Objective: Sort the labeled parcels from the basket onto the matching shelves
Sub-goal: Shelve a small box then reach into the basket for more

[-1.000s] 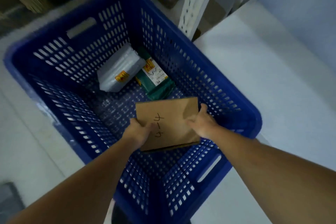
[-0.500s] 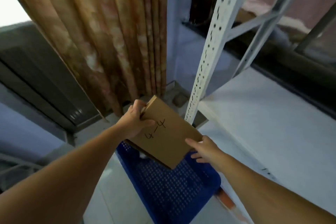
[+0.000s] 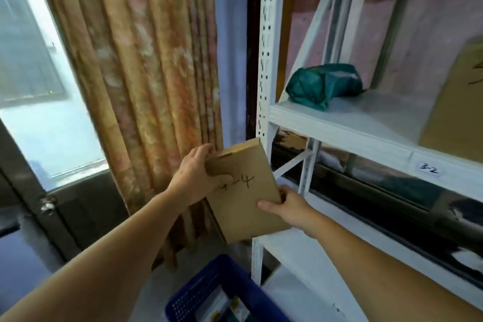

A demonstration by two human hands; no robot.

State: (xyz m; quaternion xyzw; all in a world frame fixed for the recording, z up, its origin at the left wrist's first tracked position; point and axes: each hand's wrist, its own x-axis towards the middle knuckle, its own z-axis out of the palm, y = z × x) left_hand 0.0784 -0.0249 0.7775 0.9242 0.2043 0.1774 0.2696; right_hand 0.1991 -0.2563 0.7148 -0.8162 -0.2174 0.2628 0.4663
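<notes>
A flat brown cardboard parcel (image 3: 244, 191) is held in the air by both hands, above the blue basket (image 3: 224, 293) and just left of the white shelf post (image 3: 265, 60). Its long axis runs from low and near to high and far, tilted a little leftward, and its broad face points toward the camera. The handwritten label ends in "-4"; the thumb hides the first character. The left hand (image 3: 194, 178) grips the upper left edge, thumb curled over the face. The right hand (image 3: 285, 205) pinches the lower right edge, nearer the shelving. The visible shelf (image 3: 366, 136), to the right, is tagged "3-2" and carries a green parcel (image 3: 322, 85), so the matching shelf probably lies elsewhere.
</notes>
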